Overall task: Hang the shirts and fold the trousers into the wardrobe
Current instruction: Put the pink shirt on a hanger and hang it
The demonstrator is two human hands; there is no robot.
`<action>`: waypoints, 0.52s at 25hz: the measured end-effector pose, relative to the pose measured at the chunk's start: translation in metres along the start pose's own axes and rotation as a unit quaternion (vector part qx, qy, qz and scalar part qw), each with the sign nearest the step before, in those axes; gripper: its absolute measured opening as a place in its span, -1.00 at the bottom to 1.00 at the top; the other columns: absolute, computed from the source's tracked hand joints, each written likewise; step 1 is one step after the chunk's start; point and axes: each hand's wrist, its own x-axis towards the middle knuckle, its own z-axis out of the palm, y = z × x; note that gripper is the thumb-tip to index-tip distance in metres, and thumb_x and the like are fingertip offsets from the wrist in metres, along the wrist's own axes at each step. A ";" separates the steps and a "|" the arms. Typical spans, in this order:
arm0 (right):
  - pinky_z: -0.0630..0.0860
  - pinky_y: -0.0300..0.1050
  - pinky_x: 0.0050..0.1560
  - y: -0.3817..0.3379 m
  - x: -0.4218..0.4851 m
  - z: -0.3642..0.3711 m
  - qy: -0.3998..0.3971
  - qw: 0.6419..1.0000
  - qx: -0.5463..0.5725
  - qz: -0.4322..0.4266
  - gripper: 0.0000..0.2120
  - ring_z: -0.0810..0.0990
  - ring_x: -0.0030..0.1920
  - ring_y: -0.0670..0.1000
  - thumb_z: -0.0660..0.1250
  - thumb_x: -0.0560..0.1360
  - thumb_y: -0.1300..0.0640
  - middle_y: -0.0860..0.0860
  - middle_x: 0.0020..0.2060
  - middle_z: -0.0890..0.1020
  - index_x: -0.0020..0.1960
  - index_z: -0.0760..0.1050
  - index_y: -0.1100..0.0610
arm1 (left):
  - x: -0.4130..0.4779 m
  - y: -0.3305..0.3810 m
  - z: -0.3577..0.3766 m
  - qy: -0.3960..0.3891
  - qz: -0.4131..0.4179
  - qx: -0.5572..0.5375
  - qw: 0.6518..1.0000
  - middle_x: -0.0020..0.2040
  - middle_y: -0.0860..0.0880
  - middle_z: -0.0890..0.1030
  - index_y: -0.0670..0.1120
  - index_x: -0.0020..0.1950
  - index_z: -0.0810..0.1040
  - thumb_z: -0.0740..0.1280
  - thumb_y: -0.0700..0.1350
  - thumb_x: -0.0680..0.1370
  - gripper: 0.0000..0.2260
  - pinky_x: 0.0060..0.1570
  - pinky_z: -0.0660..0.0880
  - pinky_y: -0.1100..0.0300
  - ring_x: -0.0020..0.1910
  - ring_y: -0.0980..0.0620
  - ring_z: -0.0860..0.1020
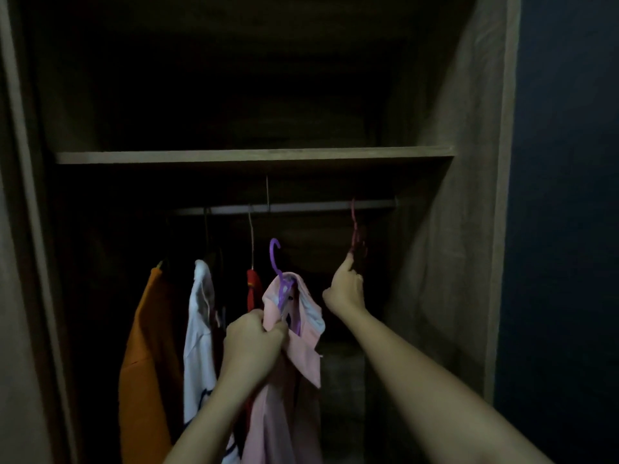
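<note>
Dim wardrobe (469, 229), rail (318, 206) under the shelf (254, 157): below it the left hand (253, 343) grips the pink shirt (284, 396) bunched at the collar round a purple hanger (275, 256), while the right hand (345, 293) touches a dark-red hanger (355, 229) on the rail with its forefinger (pinching or not, I cannot tell). Light, limp cloth will likely slip, so the hanger's stiff neck seems the better hold.

Shot from head height through one wide-angle lens, facing forward into the wardrobe (469, 169), at arm's length. Left hand (253, 339), gripping a pink shirt (301, 346), near frame centre; right hand (346, 289) just beside it. Rail (301, 206) above both hands, shelf (254, 156) higher still. Forearms entering from the bottom edge.
</note>
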 end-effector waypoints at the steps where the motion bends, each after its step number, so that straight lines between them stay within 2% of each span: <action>1: 0.49 0.04 0.17 0.005 0.001 0.001 0.007 1.000 -0.021 0.005 -0.19 0.41 0.28 0.15 0.35 0.44 0.29 0.19 0.30 0.39 0.51 -0.08 0.12 | 0.009 0.001 0.006 -0.004 -0.014 -0.029 0.999 -0.32 -0.08 0.56 -0.21 -0.20 0.58 0.33 -0.11 0.48 -0.83 -0.37 0.30 0.13 -0.29 -0.04 0.51; 4: 0.52 0.03 0.05 0.025 0.000 -0.005 0.032 0.993 -0.113 -0.015 -0.43 0.50 0.18 0.15 0.23 0.52 0.30 0.17 0.25 0.42 0.46 0.09 0.18 | 0.031 0.019 0.023 -0.029 -0.095 -0.174 0.980 -0.34 -0.08 0.56 -0.22 -0.18 0.61 0.32 -0.11 0.48 -0.82 -0.45 0.31 0.20 -0.37 0.01 0.50; 6: 0.52 0.01 0.01 0.039 -0.001 -0.018 0.048 0.984 -0.165 -0.047 -0.55 0.54 0.13 0.15 0.16 0.56 0.30 0.16 0.21 0.44 0.42 0.16 0.21 | 0.052 0.040 0.040 -0.053 -0.120 -0.244 0.961 -0.31 -0.09 0.59 -0.21 -0.17 0.60 0.31 -0.12 0.47 -0.84 -0.43 0.40 0.26 -0.31 -0.05 0.57; 8: 0.51 -0.03 0.00 0.049 -0.002 -0.034 0.048 0.980 -0.181 -0.072 -0.61 0.56 0.10 0.15 0.12 0.56 0.34 0.17 0.16 0.49 0.38 0.22 0.23 | 0.081 0.061 0.057 -0.069 -0.125 -0.272 0.951 -0.16 -0.17 0.64 -0.22 -0.09 0.59 0.33 -0.09 0.45 -0.80 -0.15 0.55 0.17 -0.12 -0.15 0.62; 10: 0.50 -0.07 0.00 0.059 -0.002 -0.049 0.044 0.974 -0.200 -0.095 -0.60 0.58 0.08 0.14 0.13 0.54 0.37 0.17 0.13 0.53 0.37 0.25 0.24 | 0.111 0.078 0.072 -0.090 -0.132 -0.284 0.945 0.03 -0.22 0.63 -0.24 0.12 0.56 0.33 -0.04 0.44 -0.65 0.08 0.54 0.02 0.03 -0.18 0.60; 13: 0.49 -0.17 -0.05 0.069 0.000 -0.063 0.039 0.965 -0.220 -0.134 -0.53 0.59 0.03 0.07 0.19 0.54 0.34 0.14 0.10 0.54 0.43 0.22 0.19 | 0.150 0.094 0.082 -0.088 -0.135 -0.270 0.949 0.16 -0.24 0.56 -0.26 0.24 0.49 0.28 -0.03 0.47 -0.58 0.17 0.50 -0.02 0.13 -0.21 0.55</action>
